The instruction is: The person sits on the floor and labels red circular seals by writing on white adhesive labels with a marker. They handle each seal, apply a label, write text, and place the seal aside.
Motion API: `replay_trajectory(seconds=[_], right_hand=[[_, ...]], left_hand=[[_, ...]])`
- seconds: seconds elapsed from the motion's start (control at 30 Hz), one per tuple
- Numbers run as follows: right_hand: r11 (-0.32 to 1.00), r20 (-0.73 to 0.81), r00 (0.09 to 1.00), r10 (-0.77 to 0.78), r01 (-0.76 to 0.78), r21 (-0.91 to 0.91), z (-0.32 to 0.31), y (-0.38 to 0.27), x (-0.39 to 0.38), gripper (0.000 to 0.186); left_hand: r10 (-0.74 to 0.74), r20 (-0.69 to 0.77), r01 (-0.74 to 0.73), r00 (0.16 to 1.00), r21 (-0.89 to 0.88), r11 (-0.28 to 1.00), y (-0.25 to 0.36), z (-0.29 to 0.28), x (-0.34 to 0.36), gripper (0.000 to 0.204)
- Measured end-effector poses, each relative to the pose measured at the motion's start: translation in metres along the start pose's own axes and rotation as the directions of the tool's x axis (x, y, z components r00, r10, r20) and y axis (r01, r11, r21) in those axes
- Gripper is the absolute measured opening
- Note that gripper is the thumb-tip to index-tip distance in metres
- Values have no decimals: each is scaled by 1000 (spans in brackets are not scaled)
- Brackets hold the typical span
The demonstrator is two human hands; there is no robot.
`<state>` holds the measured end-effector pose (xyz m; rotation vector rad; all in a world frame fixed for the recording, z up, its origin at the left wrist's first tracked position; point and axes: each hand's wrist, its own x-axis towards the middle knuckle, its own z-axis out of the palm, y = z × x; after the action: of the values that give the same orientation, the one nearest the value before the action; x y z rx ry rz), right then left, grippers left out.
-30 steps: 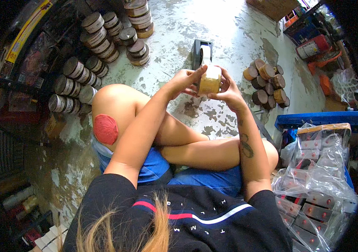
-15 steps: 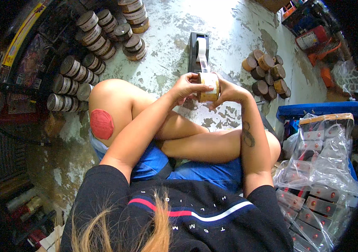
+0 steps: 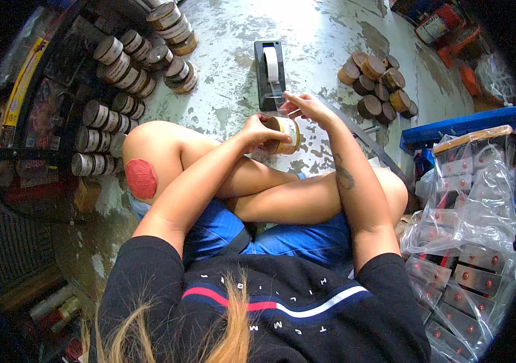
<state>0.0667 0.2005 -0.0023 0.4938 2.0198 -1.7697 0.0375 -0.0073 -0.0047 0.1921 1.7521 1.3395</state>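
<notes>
My left hand (image 3: 256, 132) is wrapped round a round tub (image 3: 294, 135) with a brown lid and a pale label. It holds the tub tilted on its side above my crossed legs. Beyond it on the floor stands a black tape dispenser (image 3: 263, 77) carrying a white-cored tape roll (image 3: 271, 64). A strip of clear tape (image 3: 276, 97) runs from the dispenser down toward the tub. At that strip the fingertips of my right hand (image 3: 306, 108) close on the tape, just above the tub. Where the strip ends near the tub is hard to see.
Stacks of labelled tubs (image 3: 119, 71) stand at the left, beside dark shelving. A pile of brown round tubs (image 3: 381, 86) lies right of the dispenser. Near my right knee, clear plastic (image 3: 475, 206) covers grey pieces with red dots, below a blue edge (image 3: 457, 129).
My right hand has let go of the tub and moved up to the tape strip. The left hand keeps the tub, now turned and shifted slightly left. The view has shifted a little.
</notes>
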Motion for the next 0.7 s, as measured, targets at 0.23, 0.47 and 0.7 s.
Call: replay_trajectory(seconds=[0.23,0.47,0.7], right_hand=[[995,-114,993,-35,45,87,17,10,5,40],[992,-278,953,-123,123,-15,26,24,23,36],[935,-427,869,-250,101,-341,35,18,23,30]], left_hand=[[-9,13,7,1000,159,987,-1,-2,3,76],[5,1,-5,1000,114,993,1,0,2,85],[34,32,-35,999,55,998,0,2,5,75]])
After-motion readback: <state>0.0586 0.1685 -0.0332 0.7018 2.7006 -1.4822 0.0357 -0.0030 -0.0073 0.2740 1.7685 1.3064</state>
